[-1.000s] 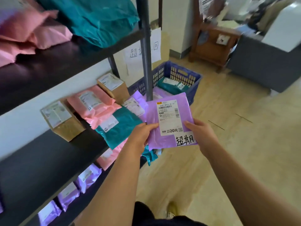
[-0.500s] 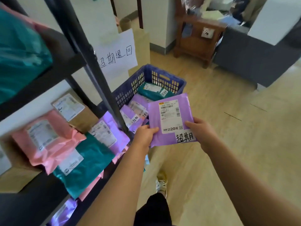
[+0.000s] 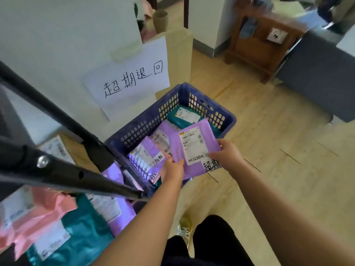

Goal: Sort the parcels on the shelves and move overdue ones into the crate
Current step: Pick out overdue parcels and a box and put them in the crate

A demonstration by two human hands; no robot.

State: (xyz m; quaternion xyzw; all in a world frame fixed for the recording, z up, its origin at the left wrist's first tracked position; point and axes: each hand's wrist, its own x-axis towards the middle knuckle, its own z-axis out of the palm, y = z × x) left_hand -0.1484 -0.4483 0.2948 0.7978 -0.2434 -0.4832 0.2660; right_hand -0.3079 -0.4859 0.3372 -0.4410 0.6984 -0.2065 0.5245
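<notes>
Left hand (image 3: 172, 169) and right hand (image 3: 228, 156) each grip the purple parcel (image 3: 194, 146) by its near edge. The blue crate (image 3: 227, 120) lies beneath and forward-left.

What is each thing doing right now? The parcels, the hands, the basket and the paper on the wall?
Held purple parcel: label up, over the crate's near side, not yet dropped.
Left hand: pinches the parcel's lower left edge.
Right hand: pinches its right edge.
Crate: on the floor, open-topped, partly filled.
Teal parcel: lying in the crate's far end.
Sign: taped to the wall.
</notes>
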